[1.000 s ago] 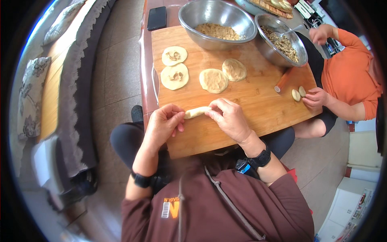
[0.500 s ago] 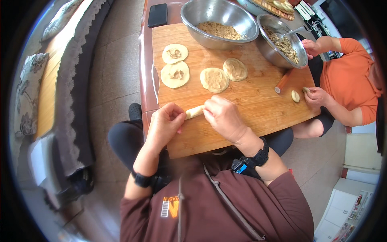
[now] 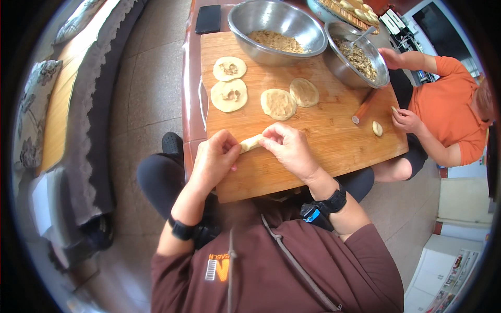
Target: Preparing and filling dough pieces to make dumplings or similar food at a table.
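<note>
A short pale roll of dough (image 3: 251, 143) stretches between my hands above the near left part of the wooden board (image 3: 334, 141). My left hand (image 3: 215, 156) pinches its left end between thumb and fingers. At the other end, the thumb and fingertips of my right hand (image 3: 288, 149) are closed on the dough. Beyond my hands lie two flat dough rounds spread with brown paste (image 3: 278, 104), their edges touching. Farther left are two more rounds (image 3: 228, 95), each with a small dab of filling in the middle.
Two steel bowls stand at the back: a large one with crumbly filling (image 3: 279, 44) and a smaller one with chopped filling and a spoon (image 3: 360, 57). A rolling pin (image 3: 364, 107) and a small dough piece (image 3: 377, 128) lie right, near a co-worker's hand (image 3: 407, 121). A phone (image 3: 208, 20) lies back left.
My right hand has turned slightly and its fingers have shifted on the roll's end. The co-worker's lower hand still holds a small piece. The whole view has shifted a little.
</note>
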Available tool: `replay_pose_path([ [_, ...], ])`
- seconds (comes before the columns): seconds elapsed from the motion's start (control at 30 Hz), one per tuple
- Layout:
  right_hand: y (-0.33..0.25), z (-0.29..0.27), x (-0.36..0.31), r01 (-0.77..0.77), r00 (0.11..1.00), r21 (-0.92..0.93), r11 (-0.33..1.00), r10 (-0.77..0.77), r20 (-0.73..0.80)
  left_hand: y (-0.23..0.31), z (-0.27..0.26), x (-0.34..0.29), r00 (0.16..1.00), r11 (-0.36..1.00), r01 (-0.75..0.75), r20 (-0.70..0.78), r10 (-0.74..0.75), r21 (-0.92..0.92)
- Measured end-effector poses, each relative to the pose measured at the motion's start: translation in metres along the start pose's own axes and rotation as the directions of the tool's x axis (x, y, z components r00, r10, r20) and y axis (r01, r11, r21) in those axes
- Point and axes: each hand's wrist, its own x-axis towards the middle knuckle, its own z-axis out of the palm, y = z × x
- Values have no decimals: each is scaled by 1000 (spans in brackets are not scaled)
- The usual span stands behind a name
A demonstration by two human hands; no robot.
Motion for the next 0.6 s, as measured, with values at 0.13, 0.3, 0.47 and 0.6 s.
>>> replay_pose_path([
  [0.13,-1,9,2,209,970,-258,943,-233,-65,2,1,-1,999,998,-49,-2,49,38],
  [0.3,-6,3,3,111,993,-128,986,-115,-22,1,-3,-1,998,999,-46,39,47,-24],
  [0.47,2,2,-7,294,910,-485,824,-397,-123,2,-5,-6,993,995,-90,74,94,-48],
  [0.6,-10,8,-6,118,978,-355,928,-170,-121,-3,-7,-7,993,990,-66,87,77,-123],
])
